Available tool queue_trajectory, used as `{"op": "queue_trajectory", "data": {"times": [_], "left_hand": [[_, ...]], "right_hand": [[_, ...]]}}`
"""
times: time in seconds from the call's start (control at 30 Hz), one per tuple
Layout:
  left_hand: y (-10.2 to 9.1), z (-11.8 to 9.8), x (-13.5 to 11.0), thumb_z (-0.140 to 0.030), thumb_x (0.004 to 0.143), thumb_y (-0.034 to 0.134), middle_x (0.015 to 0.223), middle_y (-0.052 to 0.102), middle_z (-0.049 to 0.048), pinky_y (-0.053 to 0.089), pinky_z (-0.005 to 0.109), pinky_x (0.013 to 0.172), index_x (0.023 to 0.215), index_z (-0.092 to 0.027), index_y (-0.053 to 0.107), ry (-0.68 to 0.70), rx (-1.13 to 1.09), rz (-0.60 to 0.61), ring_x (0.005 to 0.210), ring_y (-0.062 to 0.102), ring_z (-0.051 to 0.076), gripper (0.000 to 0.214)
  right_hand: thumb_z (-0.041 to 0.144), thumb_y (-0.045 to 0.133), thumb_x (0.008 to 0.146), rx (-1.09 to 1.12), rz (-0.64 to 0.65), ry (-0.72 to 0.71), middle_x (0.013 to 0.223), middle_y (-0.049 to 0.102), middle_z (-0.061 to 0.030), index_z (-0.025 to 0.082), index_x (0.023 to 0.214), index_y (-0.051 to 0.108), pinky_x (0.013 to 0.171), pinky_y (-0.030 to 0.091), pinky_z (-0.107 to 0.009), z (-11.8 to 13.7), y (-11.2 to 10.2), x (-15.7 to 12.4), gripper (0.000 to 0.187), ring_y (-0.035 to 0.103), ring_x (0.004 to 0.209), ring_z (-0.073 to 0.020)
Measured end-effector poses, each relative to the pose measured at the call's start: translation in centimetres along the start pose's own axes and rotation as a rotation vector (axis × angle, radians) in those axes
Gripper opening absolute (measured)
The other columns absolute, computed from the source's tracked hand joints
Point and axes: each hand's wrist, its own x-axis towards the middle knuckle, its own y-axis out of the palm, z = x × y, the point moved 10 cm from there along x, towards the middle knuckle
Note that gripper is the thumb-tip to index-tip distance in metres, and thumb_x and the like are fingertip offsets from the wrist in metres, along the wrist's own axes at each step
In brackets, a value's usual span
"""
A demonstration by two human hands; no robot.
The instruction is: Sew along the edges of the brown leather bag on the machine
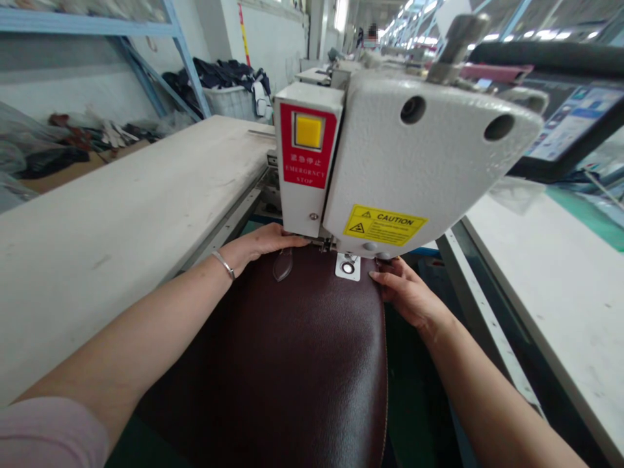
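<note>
A long pale table (112, 214) runs along the left, with dark clutter and a white basket (234, 101) of clothes at its far end. The white sewing machine head (414, 162) fills the middle of the view, carrying a red emergency-stop panel with a yellow button (309, 131) and a yellow caution label (385, 225). Beneath it lies a dark maroon leather piece (302, 351), its far edge pushed under the machine head. The left hand (258, 246), a silver bracelet (224, 264) at its wrist, lies flat on the leather's upper left, fingers outstretched and pressing down beside a small leather tab (283, 264). The right hand (407, 292) holds the leather's right edge, fingers curled against it, close to a small metal plate (348, 267).
</note>
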Motion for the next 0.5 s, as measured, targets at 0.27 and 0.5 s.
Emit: {"op": "queue_trajectory", "data": {"times": [0.27, 0.5], "left_hand": [[-0.3, 0.4, 1.1, -0.053, 0.054, 0.087, 0.109, 0.074, 0.0085, 0.049, 0.041, 0.101, 0.098, -0.018, 0.077, 0.04, -0.038, -0.001, 0.108, 0.065, 0.029, 0.058], [-1.1, 1.4, 1.8, -0.055, 0.056, 0.085, 0.098, 0.075, 0.0091, 0.051, 0.04, 0.093, 0.096, -0.015, 0.076, 0.026, 0.06, -0.051, 0.102, 0.066, 0.028, 0.058]], "right_hand": [[0.028, 0.082, 0.065, 0.055, -0.054, -0.002, 0.114, 0.067, 0.0007, 0.032, 0.114, 0.058, 0.061, 0.054, -0.028, -0.7, 0.4, -0.8, 0.055, 0.063, 0.097, -0.0227], [0.024, 0.084, 0.058, 0.063, -0.112, 0.015, 0.105, 0.069, 0.0004, 0.029, 0.108, 0.059, 0.06, 0.052, -0.028, -0.5, 0.4, -0.4, 0.057, 0.064, 0.091, -0.0221]]}}
